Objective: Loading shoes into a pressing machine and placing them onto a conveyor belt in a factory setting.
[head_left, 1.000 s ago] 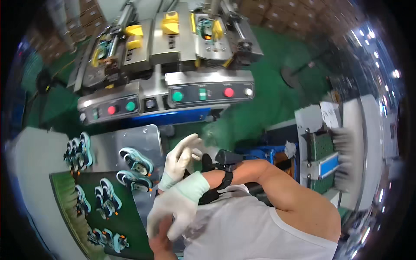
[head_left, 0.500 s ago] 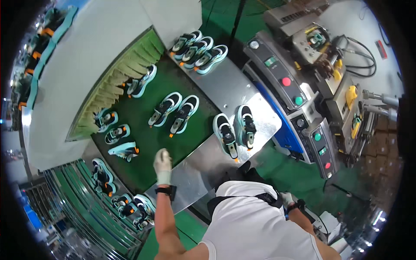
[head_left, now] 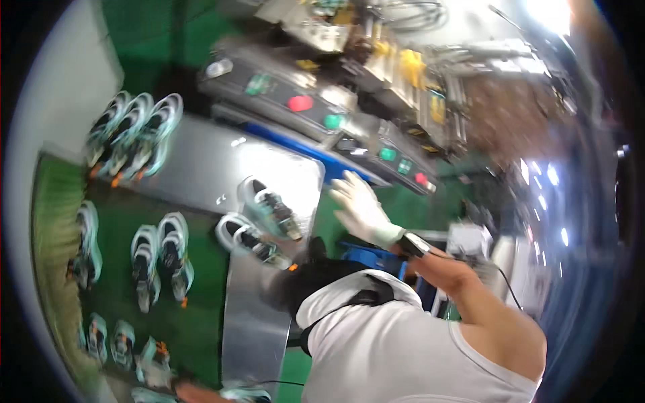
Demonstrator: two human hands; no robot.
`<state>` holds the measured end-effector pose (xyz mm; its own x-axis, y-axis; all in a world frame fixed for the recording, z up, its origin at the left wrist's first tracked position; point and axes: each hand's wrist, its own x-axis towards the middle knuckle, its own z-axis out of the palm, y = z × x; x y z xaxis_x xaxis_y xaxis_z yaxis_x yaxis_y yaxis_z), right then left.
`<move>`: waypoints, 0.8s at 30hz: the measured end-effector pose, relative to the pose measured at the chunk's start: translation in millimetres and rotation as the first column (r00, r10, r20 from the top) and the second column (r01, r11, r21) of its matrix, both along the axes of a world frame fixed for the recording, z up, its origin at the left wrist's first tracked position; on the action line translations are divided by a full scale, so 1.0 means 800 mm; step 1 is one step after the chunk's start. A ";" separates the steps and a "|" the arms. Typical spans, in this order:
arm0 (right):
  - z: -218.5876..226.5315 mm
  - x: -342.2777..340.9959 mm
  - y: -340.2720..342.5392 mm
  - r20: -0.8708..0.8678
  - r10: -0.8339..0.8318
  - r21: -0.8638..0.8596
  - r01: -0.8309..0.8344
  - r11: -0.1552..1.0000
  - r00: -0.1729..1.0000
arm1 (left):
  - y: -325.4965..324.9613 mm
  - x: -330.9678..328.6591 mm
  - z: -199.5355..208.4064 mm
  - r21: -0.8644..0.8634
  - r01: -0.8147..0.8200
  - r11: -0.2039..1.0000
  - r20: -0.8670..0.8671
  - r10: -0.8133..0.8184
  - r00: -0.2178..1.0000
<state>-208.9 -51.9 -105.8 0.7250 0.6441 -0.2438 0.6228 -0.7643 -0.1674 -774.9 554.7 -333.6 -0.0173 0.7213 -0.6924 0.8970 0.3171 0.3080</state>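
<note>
A teal-soled sneaker with an orange tab (head_left: 161, 349) sits at the lower left, at the end of a short row on the green conveyor belt (head_left: 201, 322). The gloved left hand (head_left: 156, 375) overlaps it, too blurred to tell whether the fingers pinch it or merely touch. A loose hold there could let it slip, or tip the neighbouring sneaker (head_left: 123, 344). Further up, two sneakers (head_left: 175, 250) stand side by side. On the metal tabletop (head_left: 255, 329), two more (head_left: 270, 207) lie near its corner (a swinging elbow might knock one off). The gloved right hand (head_left: 364, 209) is bare of any object, fingers extended, near the control panel (head_left: 363, 131); a careless reach could press a button.
</note>
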 end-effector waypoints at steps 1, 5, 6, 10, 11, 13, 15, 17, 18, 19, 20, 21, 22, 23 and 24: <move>-0.017 0.008 0.001 0.039 0.057 0.189 -0.064 0.980 0.998 | 0.043 -0.035 0.013 -0.275 -0.615 0.739 -0.100 0.615 0.782; -0.033 0.032 -0.029 0.120 0.107 0.112 -0.120 0.986 0.987 | -0.059 0.085 -0.046 -0.040 -0.358 0.933 0.048 0.360 0.932; -0.032 0.034 -0.028 0.087 0.061 0.111 -0.071 0.991 0.994 | -0.081 0.111 -0.037 -0.055 -0.330 0.942 0.094 0.334 0.938; -0.061 0.012 -0.021 -0.219 -0.221 0.351 0.288 0.891 0.950 | -0.158 0.172 0.021 -0.120 -0.282 0.952 0.264 0.304 0.915; -0.048 0.015 -0.012 -0.225 -0.207 0.372 0.280 0.885 0.952 | -0.177 0.183 0.033 -0.137 -0.282 0.950 0.312 0.312 0.898; -0.029 0.018 -0.001 -0.768 -0.346 0.175 0.696 0.697 0.539 | -0.216 0.207 0.055 -0.186 -0.269 0.945 0.409 0.323 0.853; -0.038 0.013 -0.014 -0.809 -0.292 0.218 0.721 0.658 0.511 | -0.258 0.232 0.080 -0.232 -0.249 0.940 0.501 0.335 0.798; -0.036 0.013 -0.022 -0.846 -0.224 0.242 0.723 0.647 0.484 | -0.294 0.252 0.111 -0.279 -0.215 0.936 0.592 0.344 0.729; -0.029 0.010 -0.027 -0.855 -0.187 0.279 0.733 0.620 0.484 | -0.312 0.263 0.130 -0.299 -0.194 0.935 0.638 0.346 0.688; -0.042 0.009 -0.038 -0.873 -0.162 0.286 0.750 0.596 0.461 | -0.333 0.286 0.148 -0.319 -0.158 0.934 0.688 0.343 0.639; -0.032 0.006 -0.039 -0.910 -0.102 0.286 0.786 0.548 0.402 | -0.352 0.306 0.164 -0.339 -0.122 0.933 0.732 0.343 0.589; -0.006 0.006 -0.049 -0.935 -0.052 0.284 0.827 0.486 0.351 | -0.375 0.339 0.176 -0.360 -0.061 0.931 0.778 0.335 0.532; 0.018 0.007 -0.048 -0.941 -0.115 0.212 0.817 0.537 0.319 | -0.394 0.366 0.190 -0.372 -0.005 0.928 0.814 0.328 0.479; 0.007 0.011 -0.057 -0.956 -0.052 0.191 0.745 0.639 0.290 | -0.432 0.407 0.217 -0.355 -0.082 0.931 0.836 0.356 0.418; 0.049 0.003 -0.063 -0.974 0.090 0.218 0.766 0.605 0.207 | -0.460 0.449 0.254 -0.329 0.124 0.936 0.915 0.284 0.286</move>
